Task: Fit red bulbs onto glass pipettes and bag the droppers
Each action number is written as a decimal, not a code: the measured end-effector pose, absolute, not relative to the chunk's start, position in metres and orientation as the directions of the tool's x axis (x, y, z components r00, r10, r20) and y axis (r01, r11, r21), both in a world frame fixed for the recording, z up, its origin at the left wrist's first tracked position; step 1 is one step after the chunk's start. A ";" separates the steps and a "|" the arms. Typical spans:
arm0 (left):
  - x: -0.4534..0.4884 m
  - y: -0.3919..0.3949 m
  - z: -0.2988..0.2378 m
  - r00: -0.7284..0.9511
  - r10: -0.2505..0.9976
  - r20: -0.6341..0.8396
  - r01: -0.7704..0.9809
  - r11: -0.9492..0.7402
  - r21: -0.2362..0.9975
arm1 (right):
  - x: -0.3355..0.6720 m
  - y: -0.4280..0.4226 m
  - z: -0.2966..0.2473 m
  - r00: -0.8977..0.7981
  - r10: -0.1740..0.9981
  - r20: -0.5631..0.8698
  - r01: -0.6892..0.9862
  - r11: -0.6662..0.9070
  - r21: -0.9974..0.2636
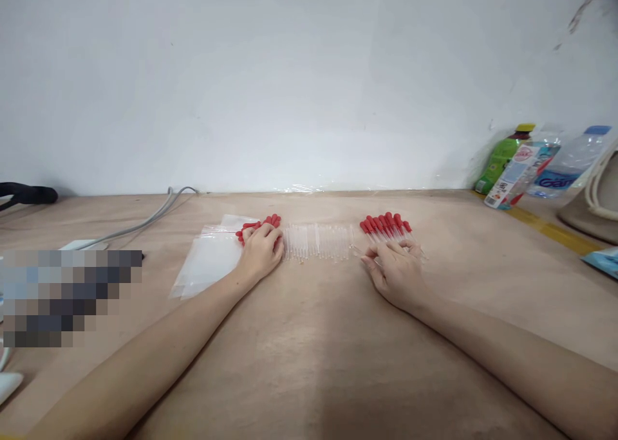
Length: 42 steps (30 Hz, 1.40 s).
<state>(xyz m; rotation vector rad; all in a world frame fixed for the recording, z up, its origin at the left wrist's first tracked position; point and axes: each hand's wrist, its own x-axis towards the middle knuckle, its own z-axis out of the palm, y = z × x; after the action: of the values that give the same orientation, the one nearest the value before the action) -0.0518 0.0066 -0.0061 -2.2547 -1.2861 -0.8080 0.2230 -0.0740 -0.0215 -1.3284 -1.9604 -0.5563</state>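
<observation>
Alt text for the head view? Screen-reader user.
A left hand at red bulbs and a right hand at red-topped droppers, with a row of clear tubes between them on a tan table. Bottles sit at right.

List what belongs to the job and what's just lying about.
Likely the job:
- small red bulbs
- row of thin clear tubes
- red-bulbed clear tubes
- flat translucent plastic bags

Seemingly lying about:
- yellow-capped green bottle
- blue-capped clear bottle
- grey cable

Two bare forearms and uncovered hands are showing.
The left forearm and right forearm are tapering smoothly to slim wrists; a small dark spot is marking the left one near the wrist. The left hand and right hand are showing slender fingers.
</observation>
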 end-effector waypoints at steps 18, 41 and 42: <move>-0.016 -0.063 0.012 0.740 0.525 0.421 0.501 -0.848 0.176 | 0.228 -0.070 -0.026 -0.355 0.645 0.677 0.808 0.576 -0.125; -0.005 -0.063 -0.001 0.529 0.726 0.440 0.460 -0.680 0.570 | 0.206 -0.087 -0.016 -0.473 0.568 0.674 0.652 0.740 -0.167; -0.005 -0.062 -0.001 0.533 0.729 0.431 0.451 -0.675 0.584 | 0.206 -0.087 -0.016 -0.478 0.560 0.677 0.639 0.751 -0.169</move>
<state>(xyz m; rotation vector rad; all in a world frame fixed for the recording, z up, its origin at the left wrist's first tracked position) -0.0052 -0.0624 -0.0013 -3.0924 -1.2596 -1.2248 0.2057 -0.0869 -0.0156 -0.8946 -2.1984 -0.1360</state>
